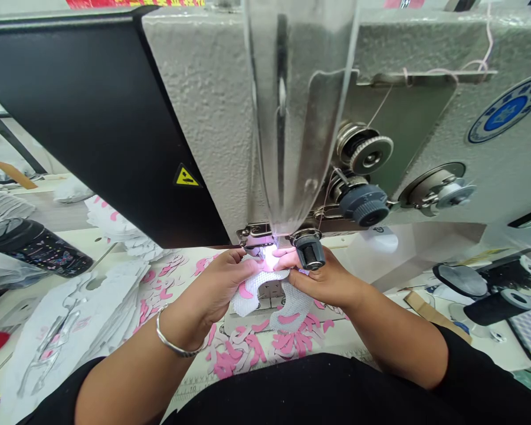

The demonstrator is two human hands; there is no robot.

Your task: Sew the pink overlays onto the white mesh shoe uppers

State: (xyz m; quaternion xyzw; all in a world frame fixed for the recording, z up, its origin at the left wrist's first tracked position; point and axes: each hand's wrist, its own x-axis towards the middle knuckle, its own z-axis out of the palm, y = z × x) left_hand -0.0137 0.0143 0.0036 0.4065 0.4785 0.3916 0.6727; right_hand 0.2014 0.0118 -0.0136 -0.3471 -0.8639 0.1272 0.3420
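Observation:
Under the lit needle area of a sewing machine (203, 88) lies a curved white mesh fabric piece (298, 304) with pink crescent patches on it. My left hand (230, 274), with a silver bangle on the wrist, grips its left side between thumb and fingers. On the other side my right hand (323, 280) pinches the fabric's upper right edge, with fingers reaching close to the needle. Glare from the lamp washes out the fingertips and the stitching spot. Several loose pink crescent pieces (234, 354) lie on the machine bed just below the fabric.
A stack of white cut pieces (110, 301) lies to the left, near a black patterned tumbler (35, 245). More pink scraps (159, 289) are strewn beside the stack. At right stand a black thread spool (498, 307) and a brown cardboard strip (438, 316). The machine head hangs low above my hands.

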